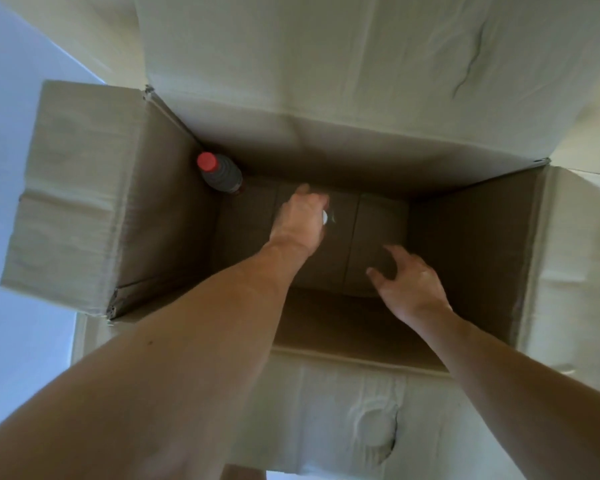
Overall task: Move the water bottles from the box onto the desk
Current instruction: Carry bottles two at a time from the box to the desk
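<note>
Reaching down into the box [146,209] from the near edge, both forearms bare. Left hand [300,220] curling over a white-capped bottle [325,217] on the box floor, bottle mostly hidden, grip itself not clear. Right hand [409,282] hovering nearer, fingers spread and loosely bent, holding nothing. Standing upright in the far left corner, a red-capped bottle [220,173].

Smooth pale bluish-white floor surface [11,209] along the left edge; same surface glimpsed at bottom centre; soft, even daylight, no hard shadows.
</note>
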{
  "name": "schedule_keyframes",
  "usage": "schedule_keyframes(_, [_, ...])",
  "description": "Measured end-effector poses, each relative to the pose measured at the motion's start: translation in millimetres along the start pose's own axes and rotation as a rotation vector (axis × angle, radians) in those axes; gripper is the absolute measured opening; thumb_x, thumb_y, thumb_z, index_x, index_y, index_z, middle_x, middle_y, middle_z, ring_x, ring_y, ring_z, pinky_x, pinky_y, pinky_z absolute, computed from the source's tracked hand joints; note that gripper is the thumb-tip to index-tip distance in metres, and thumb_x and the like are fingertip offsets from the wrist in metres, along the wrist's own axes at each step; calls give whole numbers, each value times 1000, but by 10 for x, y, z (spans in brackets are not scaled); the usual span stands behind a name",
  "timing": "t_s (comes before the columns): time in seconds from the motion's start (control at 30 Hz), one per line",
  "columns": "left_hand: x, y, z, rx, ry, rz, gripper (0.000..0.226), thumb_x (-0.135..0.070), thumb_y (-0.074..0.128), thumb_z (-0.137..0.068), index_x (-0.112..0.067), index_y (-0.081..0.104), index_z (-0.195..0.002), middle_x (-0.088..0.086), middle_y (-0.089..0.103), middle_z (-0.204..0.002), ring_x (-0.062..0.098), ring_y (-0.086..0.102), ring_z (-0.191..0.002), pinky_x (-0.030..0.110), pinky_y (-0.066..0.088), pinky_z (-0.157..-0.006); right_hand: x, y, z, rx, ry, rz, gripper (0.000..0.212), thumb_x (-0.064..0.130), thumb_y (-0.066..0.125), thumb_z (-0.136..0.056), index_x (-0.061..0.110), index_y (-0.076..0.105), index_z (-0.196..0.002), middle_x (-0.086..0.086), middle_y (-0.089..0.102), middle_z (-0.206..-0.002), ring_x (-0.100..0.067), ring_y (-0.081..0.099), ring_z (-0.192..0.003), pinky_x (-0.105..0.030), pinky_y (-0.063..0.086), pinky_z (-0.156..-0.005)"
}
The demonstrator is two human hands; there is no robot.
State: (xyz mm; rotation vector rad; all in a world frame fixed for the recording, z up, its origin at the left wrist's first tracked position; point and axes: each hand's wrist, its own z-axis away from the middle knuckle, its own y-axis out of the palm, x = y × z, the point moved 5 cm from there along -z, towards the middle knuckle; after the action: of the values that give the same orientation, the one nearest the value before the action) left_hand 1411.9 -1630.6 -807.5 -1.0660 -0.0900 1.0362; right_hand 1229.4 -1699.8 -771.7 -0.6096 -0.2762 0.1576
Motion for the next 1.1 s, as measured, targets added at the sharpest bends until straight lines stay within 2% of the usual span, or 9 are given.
schedule_keyframes(0.2, [-138, 152, -73, 19, -24, 26, 39, -7, 71, -89, -20, 63, -124, 11, 44, -137, 33, 59, -116, 40, 53, -100, -100, -18, -70, 4, -12, 13, 65, 48, 56, -96, 34, 28, -152, -8, 38, -153, -31, 39, -140, -45, 43, -109])
schedule_keyframes(0.37, [-135, 170, -118, 63, -3, 87, 42, -18, 74, -89, -23, 62, -129, 8, 46, -139, 32, 55, -123, 40, 48, -104, -81, 8, -111, 7, -6, -7, 66, 48, 58, -95, 34, 28, -152, -9, 37, -154, -31, 37, -141, -46, 42, -110])
schedule_keyframes(0.5, [-84, 206, -114, 96, -18, 133, 65, -13, 77, -85, -27, 51, -143, 4, 46, -145, 28, 50, -131, 38, 43, -108, -22, 28, -132, 3, -17, -22, 65, 46, 58, -95, 35, 29, -152, -10, 38, -152, -32, 38, -140, -45, 42, -109])
schedule_keyframes(0.63, [60, 185, -63, 90, -68, 187, 78, -3, 77, -81, -25, 44, -148, 6, 47, -145, 29, 46, -135, 39, 41, -112, 6, 45, -146, 2, -20, -31, 65, 46, 59, -95, 35, 29, -152, -9, 37, -154, -31, 38, -141, -44, 42, -109])
schedule_keyframes(0.73, [352, 124, 15, 7, -209, 216, 79, 1, 72, -82, -24, 41, -150, 7, 44, -148, 29, 44, -138, 37, 41, -112, 9, 72, -157, 14, -13, -44, 66, 45, 59, -95, 35, 28, -152, -8, 34, -156, -31, 34, -143, -44, 40, -110])
schedule_keyframes(0.83, [811, 17, 102, -167, -483, 356, 80, -1, 72, -82, -20, 38, -152, 10, 42, -150, 30, 43, -139, 36, 38, -114, -13, 112, -164, 25, -1, -56, 68, 44, 61, -94, 35, 28, -153, -7, 35, -156, -31, 36, -142, -43, 41, -108])
schedule_keyframes(0.93, [1183, -10, 110, -270, -742, 569, 86, -17, 79, -83, -18, 32, -155, 11, 43, -152, 30, 39, -142, 41, 36, -117, -19, 155, -185, 35, 10, -66, 70, 43, 63, -93, 33, 28, -153, -7, 36, -155, -30, 36, -142, -43, 40, -109])
schedule_keyframes(1.0, [1309, 25, 52, -299, -825, 700, 92, -28, 82, -81, -18, 29, -156, 11, 41, -154, 30, 37, -144, 44, 36, -117, -11, 198, -234, 36, 15, -64, 73, 43, 65, -92, 33, 27, -153, -6, 35, -156, -30, 35, -143, -44, 38, -111])
schedule_keyframes(1.1, [1408, 115, -99, -384, -855, 860, 93, -33, 84, -79, -19, 33, -155, 10, 43, -154, 30, 37, -144, 42, 33, -118, 21, 266, -356, 38, 6, -65, 76, 43, 66, -91, 32, 25, -154, -6, 34, -156, -29, 34, -144, -44, 37, -111])
